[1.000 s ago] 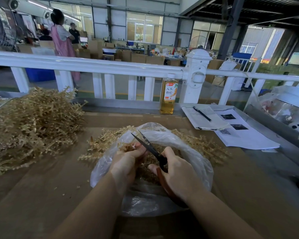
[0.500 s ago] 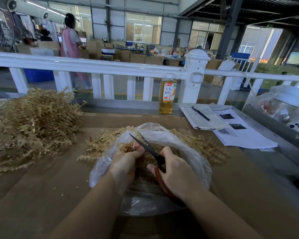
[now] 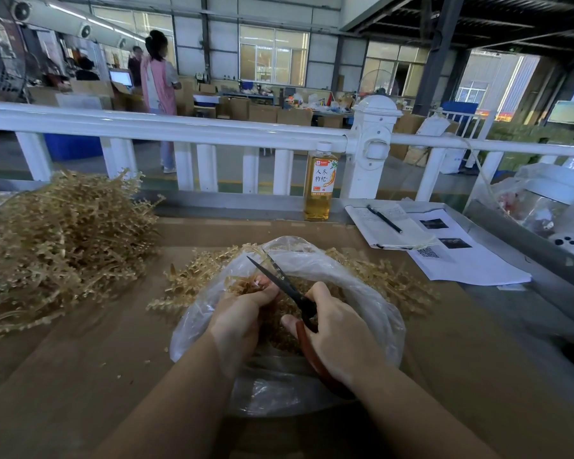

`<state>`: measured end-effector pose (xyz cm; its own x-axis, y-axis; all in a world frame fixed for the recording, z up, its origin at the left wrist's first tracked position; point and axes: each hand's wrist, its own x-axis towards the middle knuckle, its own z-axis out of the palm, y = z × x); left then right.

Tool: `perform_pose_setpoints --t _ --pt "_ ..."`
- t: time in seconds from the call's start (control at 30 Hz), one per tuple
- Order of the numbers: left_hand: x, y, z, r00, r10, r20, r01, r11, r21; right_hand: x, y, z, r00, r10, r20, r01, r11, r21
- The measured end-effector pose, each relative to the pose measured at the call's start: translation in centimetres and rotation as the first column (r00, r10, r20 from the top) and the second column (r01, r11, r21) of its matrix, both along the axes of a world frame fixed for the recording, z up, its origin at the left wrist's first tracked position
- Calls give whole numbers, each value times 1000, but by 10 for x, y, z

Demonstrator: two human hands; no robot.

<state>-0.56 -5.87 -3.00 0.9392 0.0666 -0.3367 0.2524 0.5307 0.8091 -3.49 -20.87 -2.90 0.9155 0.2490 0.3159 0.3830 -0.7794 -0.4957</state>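
1. A person's two bare forearms reach from the lower edge over a flat brown table [image 3: 80, 376] with a matt, cardboard-like top; both hands meet above the mouth of a clear, crinkled plastic bag [image 3: 371, 294] lying on it.
2. The left hand [image 3: 242, 313] has its fingers curled together, pinching a small sprig [image 3: 242, 285]; the sprig is pale gold, stiff-looking and bristly, and sits at the fingertips just over the bag's opening.
3. The right hand [image 3: 338, 329] has its fingers wrapped tight round the reddish-orange handles of a pair of scissors [image 3: 279, 280].
4. The scissors' blades are thin, dark and pointed; their tips stand slightly apart, angled up and to the left, with the sprig just beside the near blade.
5. Inside the bag lies a loose heap of short golden cuttings [image 3: 279, 326]; more branched golden stems [image 3: 189, 279] spread flat on the table behind the bag on both sides.
6. At the left, well apart, rises a big tangled pile [image 3: 57, 246] of the same wiry gold stems.
7. At the table's far edge stands an upright clear bottle [image 3: 320, 183] of amber liquid with a white cap; to its right lie an open notebook [image 3: 371, 230] with a black pen [image 3: 384, 219] on it, and white printed sheets [image 3: 471, 263].
8. Behind runs a smooth white railing [image 3: 179, 129].
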Motion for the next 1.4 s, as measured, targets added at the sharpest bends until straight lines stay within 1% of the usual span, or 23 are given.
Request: perform_pose_setpoints --t 0.23,0.37,0.53,0.73,0.83,0.87,0.97,1.03,1.23,1.4 --pt "1 0 3 997 -73 -9 72 996 -53 3 2 -4 998 6 57 -3 998 -58" --pt "3 0 3 998 -59 2 59 991 -121 3 3 -5 996 13 92 -7 998 -63" --pt "5 2 4 999 -49 -2 48 982 -184 3 4 -3 997 22 77 -19 999 -44" --pt "3 3 4 997 -71 18 73 986 -150 2 7 -3 993 2 121 0 1000 -20" --pt "-2 5 6 989 -149 19 150 984 -96 1 7 -4 994 0 111 3 1000 -22" --pt "-4 7 6 986 -165 30 168 980 -108 1 6 -4 994 -1 113 4 1000 -25" --pt "-5 7 7 992 -107 64 119 966 -230 0 5 -5 993 4 116 0 999 -37" --pt "-2 6 7 997 -62 41 70 968 -243 0 4 -5 993 8 114 -2 999 -48" --pt "0 4 5 996 -90 -20 84 975 -207 -2 4 -6 993 24 114 -19 999 -47" --pt "-1 5 4 994 -106 -31 99 980 -171 -2 6 -5 993 25 117 -21 999 -33"
